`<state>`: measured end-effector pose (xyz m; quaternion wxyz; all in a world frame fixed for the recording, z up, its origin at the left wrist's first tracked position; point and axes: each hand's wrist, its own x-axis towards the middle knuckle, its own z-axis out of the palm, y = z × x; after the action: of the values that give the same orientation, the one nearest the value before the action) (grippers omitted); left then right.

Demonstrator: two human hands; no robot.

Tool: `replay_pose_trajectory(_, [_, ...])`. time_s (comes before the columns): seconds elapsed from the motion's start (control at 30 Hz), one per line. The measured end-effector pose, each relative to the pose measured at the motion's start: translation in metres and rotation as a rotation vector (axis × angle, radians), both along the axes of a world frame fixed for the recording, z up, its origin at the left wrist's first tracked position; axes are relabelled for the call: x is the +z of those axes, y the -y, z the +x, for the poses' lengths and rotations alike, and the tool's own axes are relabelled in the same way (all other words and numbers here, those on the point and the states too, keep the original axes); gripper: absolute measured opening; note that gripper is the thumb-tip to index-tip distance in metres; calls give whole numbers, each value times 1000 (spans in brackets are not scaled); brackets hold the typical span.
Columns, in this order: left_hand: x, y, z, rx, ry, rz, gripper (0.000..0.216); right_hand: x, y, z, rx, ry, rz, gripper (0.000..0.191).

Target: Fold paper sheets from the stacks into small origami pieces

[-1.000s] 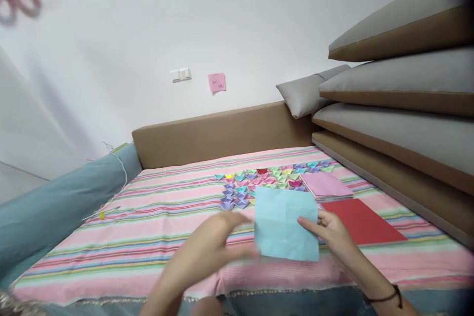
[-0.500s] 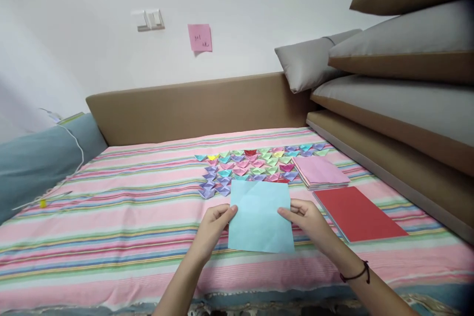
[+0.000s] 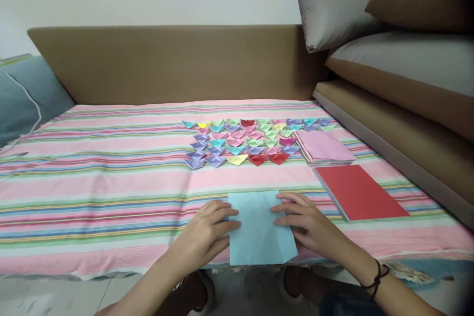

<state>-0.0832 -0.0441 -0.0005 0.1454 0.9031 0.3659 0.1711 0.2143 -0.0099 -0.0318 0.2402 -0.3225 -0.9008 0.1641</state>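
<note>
A light blue square sheet of paper (image 3: 257, 232) lies low over the front part of the striped cloth, its near edge close to the cloth's border. My left hand (image 3: 207, 229) is at its left side, fingertips resting on top of the paper. On the right side, my right hand (image 3: 301, 217) grips the edge, with several fingers on top and the thumb hidden. The near right corner of the sheet is bent. Beyond the paper, several rows of small folded paper boats (image 3: 237, 143) in many colours stand on the cloth.
To the right are a stack of pink-topped paper squares (image 3: 326, 147) and a red sheet on a pile (image 3: 361, 192). Grey and brown cushions (image 3: 400, 69) are heaped at the right. A brown backrest (image 3: 177, 64) runs along the back. Feet show below the cloth's front edge.
The blue paper has come nearer and down toward the front edge. My hands have shifted from pinching its sides to laying fingers over it. The view has tilted down.
</note>
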Motion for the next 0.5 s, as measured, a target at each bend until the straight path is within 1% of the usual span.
replay_pose_trajectory(0.1, [-9, 3, 0, -19, -36, 8, 33, -6, 8, 5, -24, 38, -10, 29])
replay_pose_trajectory(0.2, [-17, 2, 2, 50, 24, -22, 27, -11, 10, 7, -75, -13, 4, 28])
replay_pose_trajectory(0.27, [-21, -1, 5, 130, 119, -58, 21, -14, 9, 5, -117, -89, -5, 23])
replay_pose_trajectory(0.33, [-24, -5, 9, 242, 211, -109, 23, -17, 7, 0, -185, -166, -48, 16])
replay_pose_trajectory(0.43, [-27, -11, 15, 442, 273, -173, 29, -19, 2, -12, -355, -237, -138, 29])
replay_pose_trajectory(0.5, [-28, -13, 19, 532, 256, -164, 28, -19, -1, -18, -460, -247, -165, 33])
